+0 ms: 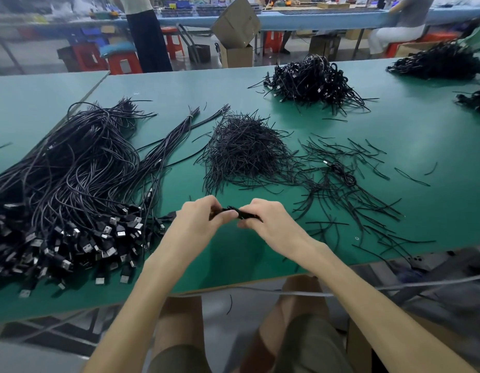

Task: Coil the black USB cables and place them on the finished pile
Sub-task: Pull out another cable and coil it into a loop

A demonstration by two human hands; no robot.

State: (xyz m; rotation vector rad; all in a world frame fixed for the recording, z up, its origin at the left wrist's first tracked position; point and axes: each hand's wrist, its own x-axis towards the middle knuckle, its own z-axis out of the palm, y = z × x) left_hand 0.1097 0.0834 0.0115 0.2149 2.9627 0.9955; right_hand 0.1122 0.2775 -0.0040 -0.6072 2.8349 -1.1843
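Gripping a slim black coiled cable (230, 210) between them, left hand (199, 220) and right hand (271, 226) curl round its ends over the smooth green table (233, 249). Metal-plugged loose cables (61, 189) sprawl beside the left hand; the tangled finished pile (311, 79) lies well beyond the right.

Black cables (72, 170) on a green table (166, 87).

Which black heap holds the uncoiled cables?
The big left heap: long loose cables with silver plugs at its near edge. The middle heap holds short strands; the far heap, coiled bundles.
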